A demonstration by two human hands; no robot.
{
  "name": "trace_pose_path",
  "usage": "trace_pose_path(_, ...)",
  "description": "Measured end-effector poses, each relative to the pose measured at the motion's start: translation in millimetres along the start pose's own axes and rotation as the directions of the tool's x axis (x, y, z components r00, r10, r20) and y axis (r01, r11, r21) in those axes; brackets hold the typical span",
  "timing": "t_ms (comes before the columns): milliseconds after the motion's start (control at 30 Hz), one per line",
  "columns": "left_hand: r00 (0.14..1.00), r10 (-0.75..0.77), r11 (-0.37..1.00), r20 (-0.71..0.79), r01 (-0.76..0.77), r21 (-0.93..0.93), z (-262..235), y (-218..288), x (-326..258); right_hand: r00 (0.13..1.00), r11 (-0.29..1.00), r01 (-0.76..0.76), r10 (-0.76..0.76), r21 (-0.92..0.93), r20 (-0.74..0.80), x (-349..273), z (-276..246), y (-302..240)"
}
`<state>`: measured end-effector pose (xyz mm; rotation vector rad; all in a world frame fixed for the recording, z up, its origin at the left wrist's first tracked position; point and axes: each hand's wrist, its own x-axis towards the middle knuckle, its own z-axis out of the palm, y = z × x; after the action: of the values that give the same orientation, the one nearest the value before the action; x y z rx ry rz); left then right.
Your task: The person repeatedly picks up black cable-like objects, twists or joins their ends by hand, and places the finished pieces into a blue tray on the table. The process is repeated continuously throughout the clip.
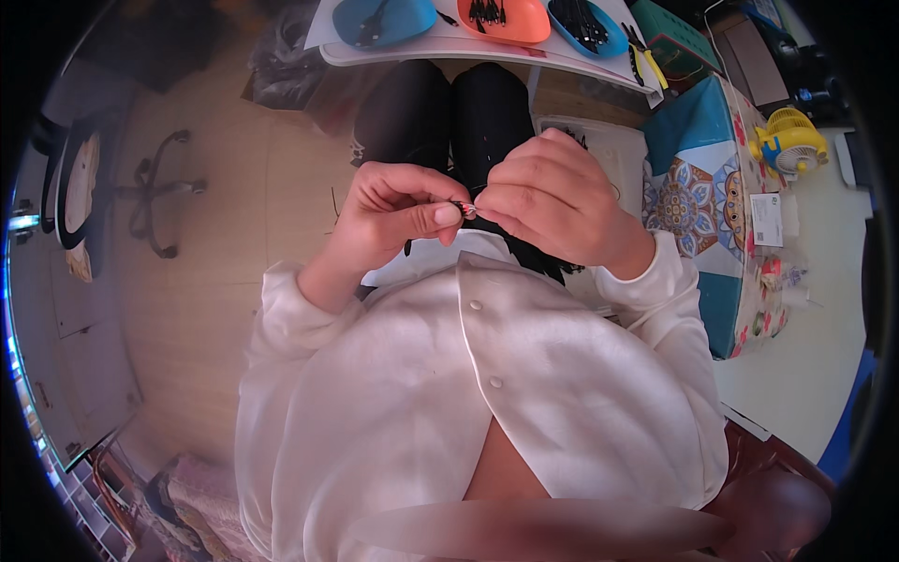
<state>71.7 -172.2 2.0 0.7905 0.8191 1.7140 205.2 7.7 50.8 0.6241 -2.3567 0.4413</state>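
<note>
Above my lap, my left hand (398, 211) pinches the end of a thin black cable (463, 206) between thumb and forefinger. Small red and pale wire ends stick out of it toward the right. My right hand (560, 197) is closed, its thumb and fingertips meeting at those wire ends, so both hands are on the same piece. What exactly lies between the right fingertips is too small to make out. On the white table beyond my knees, an orange tray (524, 33) and blue trays (351, 23) hold black cables with plugs.
Yellow-handled pliers (653, 66) lie at the table's right end, near a blue tray (613, 42). To my right stand a patterned cloth-covered box (693, 201) and a small yellow fan (791, 145). A wheeled chair base (150, 192) is on the floor at left.
</note>
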Motion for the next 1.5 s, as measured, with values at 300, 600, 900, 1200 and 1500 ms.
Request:
trace_pose_path(300,0.938,0.264,0.608,0.226,-0.344,0.716,-3.8,11.2,10.5,0.471,-0.432,-0.628,0.452,0.648,0.758,-14.0,9.5,-0.2)
trace_pose_path(600,0.996,-0.054,0.984,0.073,0.066,-0.167,-20.4,4.1,36.4,0.956,0.875,-0.282,0.289,0.394,0.042,4.2,0.8,33.4)
trace_pose_path(900,0.973,-0.214,0.941,0.090,0.230,-0.250,-25.3,8.3,64.7,0.984,0.958,-0.113,0.145,0.262,-0.107,7.3,7.2,60.5)
trace_pose_path(1200,0.941,-0.337,0.935,-0.020,0.337,0.112,-32.5,39.7,100.7,0.943,0.909,-0.221,0.291,0.352,-0.159,0.5,13.7,88.6)
trace_pose_path(1500,0.988,-0.111,0.789,-0.109,0.154,0.595,-49.7,100.7,177.0,0.694,0.569,-0.481,0.712,0.667,-0.107,-19.7,31.7,129.4)
